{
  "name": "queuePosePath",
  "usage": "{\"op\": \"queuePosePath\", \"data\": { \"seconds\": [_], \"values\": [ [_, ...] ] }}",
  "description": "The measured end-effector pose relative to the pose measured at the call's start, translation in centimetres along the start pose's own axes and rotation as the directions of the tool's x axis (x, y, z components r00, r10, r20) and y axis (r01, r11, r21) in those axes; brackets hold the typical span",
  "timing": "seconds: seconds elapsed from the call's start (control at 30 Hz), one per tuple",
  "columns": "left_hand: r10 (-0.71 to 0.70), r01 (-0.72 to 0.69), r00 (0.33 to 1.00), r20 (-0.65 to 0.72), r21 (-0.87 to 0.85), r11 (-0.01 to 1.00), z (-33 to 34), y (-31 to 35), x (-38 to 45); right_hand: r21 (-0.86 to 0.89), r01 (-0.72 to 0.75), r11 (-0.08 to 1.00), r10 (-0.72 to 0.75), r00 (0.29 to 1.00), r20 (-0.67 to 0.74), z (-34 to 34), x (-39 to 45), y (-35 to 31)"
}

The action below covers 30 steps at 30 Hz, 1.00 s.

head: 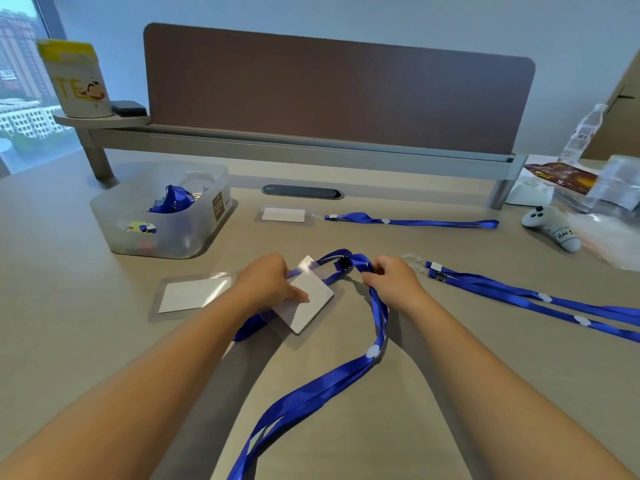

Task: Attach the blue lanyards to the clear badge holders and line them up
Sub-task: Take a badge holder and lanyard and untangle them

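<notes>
Left hand (268,284) is pinching a clear badge holder (306,301) mid-desk, fingers closed on its near edge, while the right hand (393,280) is gripping the blue lanyard (379,315) just right of it, strap trailing toward the near edge

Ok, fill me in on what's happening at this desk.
A person is fitting a blue lanyard to a clear badge holder. The left hand pins the holder on the desk, while the right hand pinches the lanyard near its black clip. One finished badge and lanyard lies straight at the back. Another empty holder waits on the left, a loose lanyard on the right, and more sit in the plastic bin.
</notes>
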<state>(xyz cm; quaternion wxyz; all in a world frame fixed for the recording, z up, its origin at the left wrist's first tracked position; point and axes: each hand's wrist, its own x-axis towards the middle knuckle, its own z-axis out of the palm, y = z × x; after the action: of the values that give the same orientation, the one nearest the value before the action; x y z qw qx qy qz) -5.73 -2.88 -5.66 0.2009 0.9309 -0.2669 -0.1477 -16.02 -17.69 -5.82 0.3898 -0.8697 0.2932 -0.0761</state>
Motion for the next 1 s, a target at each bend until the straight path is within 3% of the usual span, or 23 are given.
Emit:
{"op": "queuePosePath", "data": {
  "seconds": [0.17, 0.27, 0.33, 0.4, 0.53, 0.67, 0.83, 0.9, 1.0],
  "values": [
    [0.123, -0.13, 0.991, -0.049, -0.162, 0.978, -1.3, 0.1, -1.0, -0.116, -0.017, 0.993, 0.011, 0.999, -0.048, 0.3, -0.7, -0.2],
    [0.186, -0.192, 0.981, -0.051, -0.191, 0.963, -1.6, 0.0, -1.4, -0.284, 0.102, 0.953, -0.16, 0.968, -0.191, 0.5, -1.3, -1.4],
    [0.214, -0.221, 0.975, -0.057, -0.206, 0.953, -1.8, -0.3, -1.6, -0.451, 0.188, 0.873, -0.281, 0.948, -0.148, 0.7, -1.4, -2.2],
    [0.24, -0.249, 0.969, -0.065, -0.222, 0.943, -2.0, -0.7, -1.8, -0.483, 0.223, 0.847, -0.279, 0.959, -0.046, 1.1, -1.1, -2.7],
    [0.291, -0.302, 0.953, -0.082, -0.215, 0.929, -2.6, -1.3, -2.0, -0.329, 0.241, 0.913, -0.229, 0.97, 0.076, 1.6, -1.0, -3.3],
    [0.31, -0.325, 0.935, -0.173, -0.069, 0.943, -2.9, -1.8, -1.7, -0.074, 0.211, 0.975, -0.204, 0.974, 0.1, 1.6, -0.9, -3.7],
    [0.418, -0.442, 0.798, -0.434, 0.048, 0.896, -3.0, -0.8, -2.3, 0.231, 0.174, 0.957, -0.195, 0.978, 0.07, 1.0, -1.2, -4.8],
    [0.459, -0.471, 0.772, -0.44, 0.089, 0.877, -3.1, -0.4, -2.7, 0.269, 0.178, 0.947, -0.197, 0.979, 0.046, 0.9, -1.3, -5.2],
    [0.491, -0.441, 0.789, -0.37, 0.217, 0.871, -2.9, -0.3, -2.7, 0.325, 0.167, 0.931, -0.182, 0.983, 0.017, 0.8, -1.5, -5.3]
  ]
}}
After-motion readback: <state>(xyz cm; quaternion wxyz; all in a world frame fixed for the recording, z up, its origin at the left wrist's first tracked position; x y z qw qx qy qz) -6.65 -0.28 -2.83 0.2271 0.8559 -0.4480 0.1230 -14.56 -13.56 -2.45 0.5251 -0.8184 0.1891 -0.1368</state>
